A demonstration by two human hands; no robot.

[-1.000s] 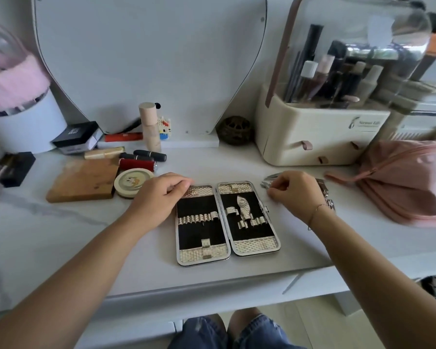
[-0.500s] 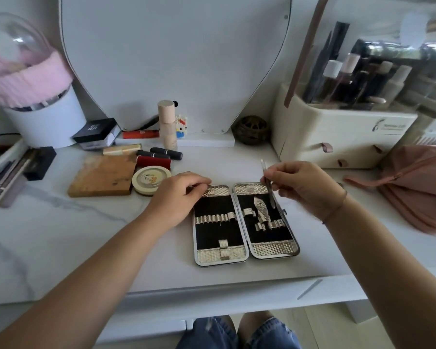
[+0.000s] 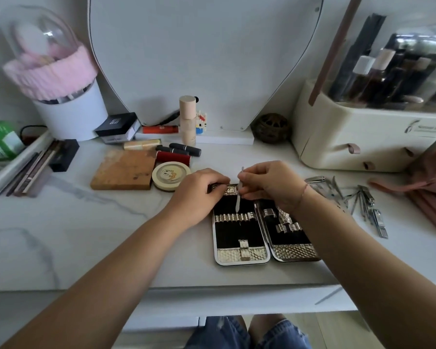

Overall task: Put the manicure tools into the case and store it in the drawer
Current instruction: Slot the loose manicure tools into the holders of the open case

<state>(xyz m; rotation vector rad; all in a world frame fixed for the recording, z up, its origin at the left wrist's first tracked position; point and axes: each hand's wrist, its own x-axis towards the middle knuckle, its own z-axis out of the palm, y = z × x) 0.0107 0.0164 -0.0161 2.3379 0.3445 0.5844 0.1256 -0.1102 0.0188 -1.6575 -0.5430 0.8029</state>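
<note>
An open manicure case (image 3: 242,255) with black lining and silver textured ends lies flat on the white marble tabletop. My left hand (image 3: 199,192) presses on the case's top left corner. My right hand (image 3: 269,185) pinches a thin silver tool (image 3: 239,201), held nearly upright with its tip pointing down over the left half, just above the row of elastic loops (image 3: 233,217). Several loose metal manicure tools (image 3: 358,200), clippers among them, lie on the table to the right of the case.
Left of the case are a round compact (image 3: 171,175), a wooden block (image 3: 124,170), lipsticks (image 3: 179,153) and a white bucket (image 3: 71,114). A large mirror (image 3: 202,46) stands behind. A cream cosmetics organiser (image 3: 358,137) and a pink pouch (image 3: 431,187) are at the right.
My right hand carried the thin tool from the right half across to the left half of the case and tipped its point down. My left hand stayed on the corner.
</note>
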